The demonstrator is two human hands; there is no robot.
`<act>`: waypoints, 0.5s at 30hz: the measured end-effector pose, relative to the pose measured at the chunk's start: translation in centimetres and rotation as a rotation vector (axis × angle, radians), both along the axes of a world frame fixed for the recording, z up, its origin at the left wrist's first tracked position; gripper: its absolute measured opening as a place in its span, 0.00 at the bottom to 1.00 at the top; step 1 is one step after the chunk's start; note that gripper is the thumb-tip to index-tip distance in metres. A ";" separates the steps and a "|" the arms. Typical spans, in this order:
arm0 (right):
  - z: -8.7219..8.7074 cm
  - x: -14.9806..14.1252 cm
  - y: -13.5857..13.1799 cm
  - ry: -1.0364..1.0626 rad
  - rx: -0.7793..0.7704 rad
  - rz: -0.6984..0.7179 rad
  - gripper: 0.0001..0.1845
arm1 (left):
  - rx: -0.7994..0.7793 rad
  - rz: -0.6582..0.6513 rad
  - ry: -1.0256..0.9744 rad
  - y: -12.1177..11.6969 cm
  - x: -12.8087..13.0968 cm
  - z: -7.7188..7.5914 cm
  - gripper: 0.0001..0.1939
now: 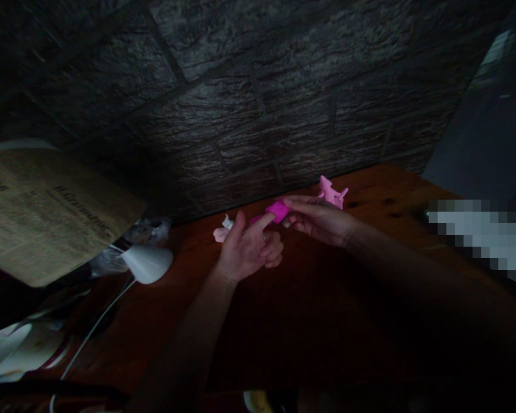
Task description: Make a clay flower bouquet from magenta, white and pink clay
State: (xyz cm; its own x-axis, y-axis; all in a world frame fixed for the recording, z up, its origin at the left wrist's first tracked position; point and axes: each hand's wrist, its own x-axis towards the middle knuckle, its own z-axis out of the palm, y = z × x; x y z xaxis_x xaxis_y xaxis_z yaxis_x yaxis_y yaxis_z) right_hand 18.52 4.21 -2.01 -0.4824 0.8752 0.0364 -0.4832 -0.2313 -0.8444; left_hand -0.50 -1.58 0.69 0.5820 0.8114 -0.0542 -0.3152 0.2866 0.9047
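A bright magenta piece [277, 211], which looks like soft modelling clay, sits around the fingertip end of my left hand [250, 248]. That hand is turned palm up, with thumb and index finger stretched apart and the other fingers curled loosely. More magenta shows behind the index finger. From the right, my right hand [320, 222] presses its fingertips on the magenta piece. A lighter pink, jagged piece [332, 194] lies just beyond the right hand. Beside my left thumb are a pale pink lump [220, 234] and a white crumpled bit [227, 222].
Behind the dark wooden table [387, 195] rises a grey stone-patterned wall [223, 109]. At left stand a newsprint-patterned panel [47, 212], a white cone-shaped lamp head [148, 264] with its cable [97, 324], and clear plastic [152, 232]. A blurred-out pale object [485, 235] lies right.
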 end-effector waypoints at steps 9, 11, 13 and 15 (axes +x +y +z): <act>-0.9 -0.6 0.2 0.020 0.012 -0.043 0.11 | 0.464 0.541 0.371 0.9 1.8 -2.2 0.08; -1.0 -0.9 0.0 0.007 0.027 -0.045 0.12 | 0.546 0.648 0.416 0.9 2.1 -2.3 0.04; -1.0 -0.9 -0.1 -0.007 0.034 -0.055 0.12 | 0.589 0.725 0.450 0.8 2.2 -2.2 0.07; -0.9 -1.0 -0.2 -0.029 0.037 -0.059 0.12 | 0.613 0.777 0.474 0.7 2.2 -2.1 0.09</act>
State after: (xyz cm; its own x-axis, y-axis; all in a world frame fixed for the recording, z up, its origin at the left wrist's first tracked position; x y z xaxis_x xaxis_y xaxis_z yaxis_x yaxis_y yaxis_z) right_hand 17.55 4.03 -2.95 -0.4312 0.9005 0.0558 -0.4701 -0.1714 -0.8658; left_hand 1.69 -0.84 -1.39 -0.0729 0.9134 0.4006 0.2028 -0.3797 0.9026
